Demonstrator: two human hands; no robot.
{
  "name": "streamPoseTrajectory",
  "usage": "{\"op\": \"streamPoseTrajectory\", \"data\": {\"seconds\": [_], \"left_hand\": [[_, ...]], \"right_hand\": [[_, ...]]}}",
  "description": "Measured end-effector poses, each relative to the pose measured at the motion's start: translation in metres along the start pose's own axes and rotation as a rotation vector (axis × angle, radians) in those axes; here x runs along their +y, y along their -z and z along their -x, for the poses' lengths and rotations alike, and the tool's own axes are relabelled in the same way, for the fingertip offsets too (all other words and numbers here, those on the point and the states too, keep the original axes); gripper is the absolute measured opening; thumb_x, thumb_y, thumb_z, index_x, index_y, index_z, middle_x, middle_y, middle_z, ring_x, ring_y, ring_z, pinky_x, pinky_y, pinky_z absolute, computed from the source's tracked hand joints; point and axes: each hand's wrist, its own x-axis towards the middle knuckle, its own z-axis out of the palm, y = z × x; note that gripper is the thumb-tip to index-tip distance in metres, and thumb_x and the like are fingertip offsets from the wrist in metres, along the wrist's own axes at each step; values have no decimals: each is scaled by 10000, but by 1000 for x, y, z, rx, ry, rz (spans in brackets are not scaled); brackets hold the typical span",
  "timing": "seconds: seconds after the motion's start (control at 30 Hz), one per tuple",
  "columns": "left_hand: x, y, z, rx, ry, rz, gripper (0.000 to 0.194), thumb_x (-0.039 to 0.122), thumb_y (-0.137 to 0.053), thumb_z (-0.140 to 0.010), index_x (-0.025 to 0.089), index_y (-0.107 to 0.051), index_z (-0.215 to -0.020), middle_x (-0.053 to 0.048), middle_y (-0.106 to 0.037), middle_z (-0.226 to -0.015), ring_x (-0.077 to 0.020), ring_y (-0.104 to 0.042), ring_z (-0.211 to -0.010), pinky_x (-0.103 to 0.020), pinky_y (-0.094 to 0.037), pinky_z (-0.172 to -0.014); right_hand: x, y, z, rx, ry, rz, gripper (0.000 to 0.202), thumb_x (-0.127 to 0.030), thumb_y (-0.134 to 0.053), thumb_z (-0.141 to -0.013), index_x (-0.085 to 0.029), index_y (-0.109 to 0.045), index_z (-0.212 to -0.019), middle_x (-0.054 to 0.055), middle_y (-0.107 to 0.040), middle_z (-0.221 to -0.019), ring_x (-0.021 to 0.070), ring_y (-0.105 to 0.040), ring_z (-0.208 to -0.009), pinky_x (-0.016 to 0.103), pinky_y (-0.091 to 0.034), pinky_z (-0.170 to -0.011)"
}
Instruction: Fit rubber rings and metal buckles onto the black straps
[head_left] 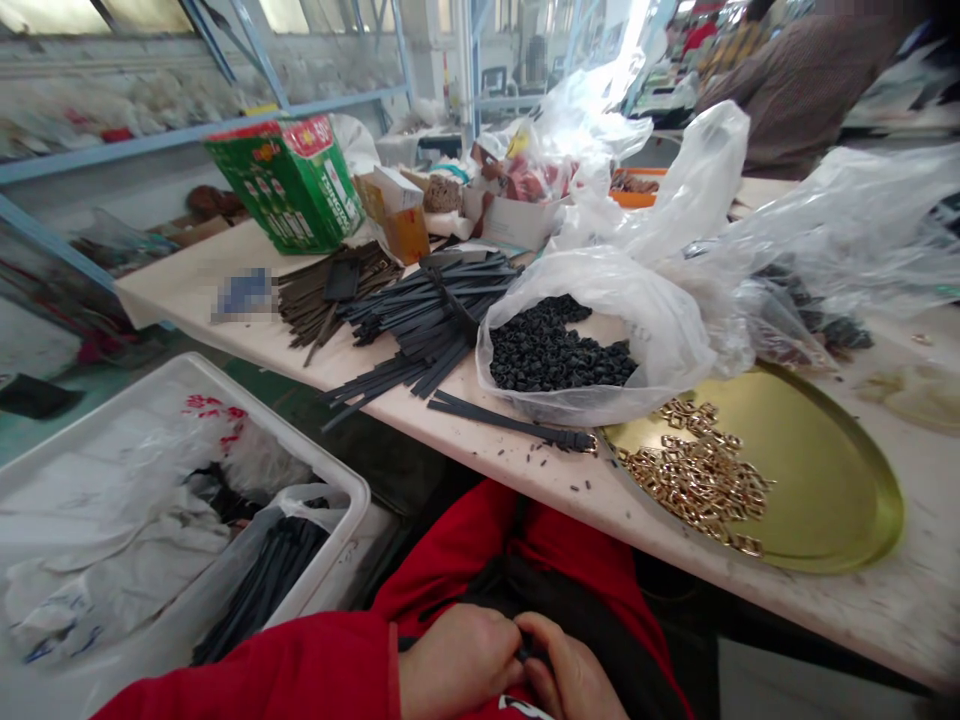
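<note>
Left hand (pixel 459 655) and right hand (pixel 574 668) meet over the lap, nearer and further left than the golden tray (pixel 825 450), fingers curled around one small dark piece (pixel 526 645), mostly hidden. Handling it well likely calls for a close pinch, with the left steadying. Just left of the tray lies one buckled strap (pixel 510 424); behind that, one bag (pixel 652 300) of black loops (pixel 547 350). Loops, and the gold buckles (pixel 701 485) on the tray, are too many to count.
</note>
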Motion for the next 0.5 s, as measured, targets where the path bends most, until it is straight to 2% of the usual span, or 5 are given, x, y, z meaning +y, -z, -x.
{"op": "streamPoseTrajectory", "data": {"seconds": [0.1, 0.2, 0.33, 0.4, 0.5], "left_hand": [[1, -8, -1, 39, -6, 11, 204, 267, -527, -834, 131, -645, -930, -103, -697, -825, -249, -659, -721, -285, -492, -625], [0, 2, 2, 78, -62, 27, 210, 265, -520, -840, 131, -637, -951, -99, -695, -835, -236, -658, -722, -266, -481, -613], [-17, 53, 4, 197, -65, 55, 188, 346, -536, -838, 188, -634, -863, -35, -680, -769, -191, -638, -681, -231, -444, -586], [-33, 84, -5, 364, 12, 5, 148, 297, -514, -854, 193, -617, -834, -16, -658, -728, -179, -615, -664, -236, -428, -588], [-56, 116, -36, 599, -10, -115, 212, 193, -410, -895, 168, -591, -786, -27, -630, -729, -167, -584, -690, -259, -420, -643]], "right_hand": [[6, -6, 6, -65, -80, -49, 283, -341, -333, -907, -201, -485, -1101, 70, -723, -910, 165, -693, -796, 205, -535, -695], [9, -7, 6, -72, -106, -52, 302, -324, -350, -905, -205, -448, -1164, 52, -721, -905, 151, -691, -792, 190, -532, -692], [7, 19, -22, 53, -79, 87, 296, -331, -325, -915, -186, -434, -1149, 29, -706, -763, 148, -683, -661, 203, -535, -598], [9, 41, -49, 188, -86, 229, 249, -344, -337, -915, -190, -482, -1046, 49, -700, -779, 166, -678, -687, 238, -534, -601], [23, 69, -93, 338, -30, 495, 258, -397, -373, -901, -201, -541, -891, 68, -690, -772, 207, -658, -709, 311, -518, -630]]}}
